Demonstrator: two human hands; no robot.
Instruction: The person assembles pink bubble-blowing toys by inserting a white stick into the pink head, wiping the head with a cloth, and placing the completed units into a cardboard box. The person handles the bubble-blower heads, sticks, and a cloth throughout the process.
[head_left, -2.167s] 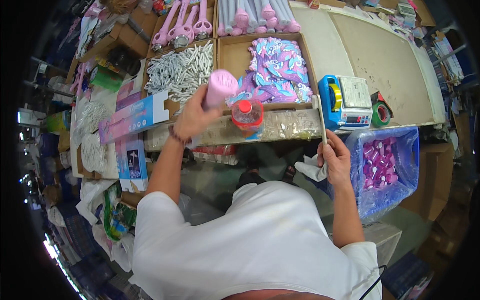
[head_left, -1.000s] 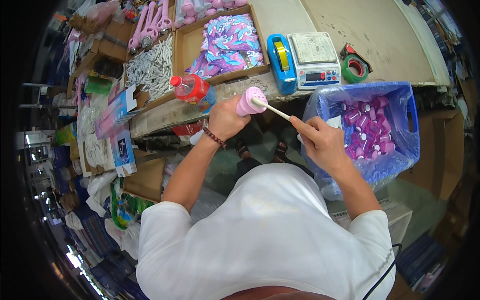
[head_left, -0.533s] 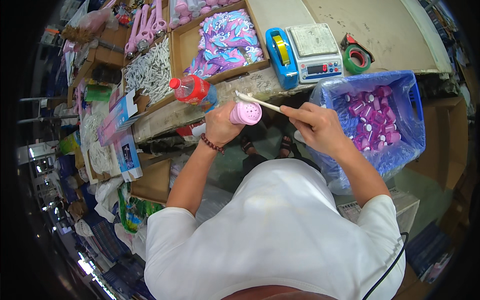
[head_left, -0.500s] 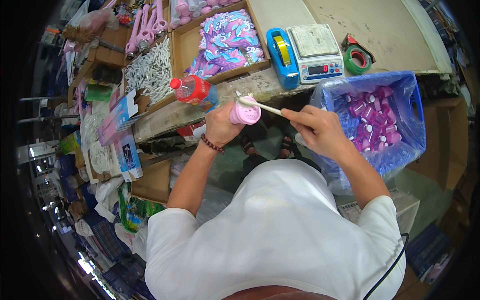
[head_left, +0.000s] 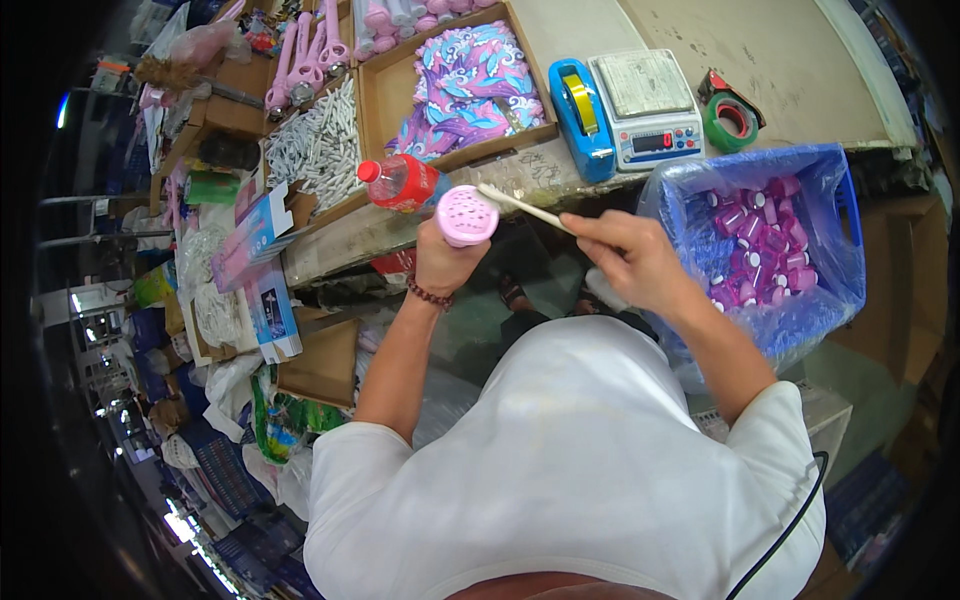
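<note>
My left hand (head_left: 443, 262) grips a pink cylindrical container (head_left: 466, 216) with a perforated end facing up, held in front of the workbench edge. My right hand (head_left: 628, 258) pinches a thin pale stick (head_left: 523, 206) whose tip touches the top of the pink container. A red drink bottle (head_left: 402, 183) lies on the bench just left of the container. To my right stands a blue crate (head_left: 777, 250) lined with plastic and filled with several small purple-pink containers.
On the bench are a digital scale (head_left: 651, 102), a blue tape dispenser (head_left: 581, 116), a green tape roll (head_left: 733, 116), a cardboard tray of purple patterned packets (head_left: 466, 92), and a tray of white sticks (head_left: 312, 145). Boxes and bags crowd the floor at left (head_left: 252, 300).
Both hands came away from the bench toward my body, the left bringing the pink container. The right hand picked up a stick and brought its tip onto the container's top, which now faces up.
</note>
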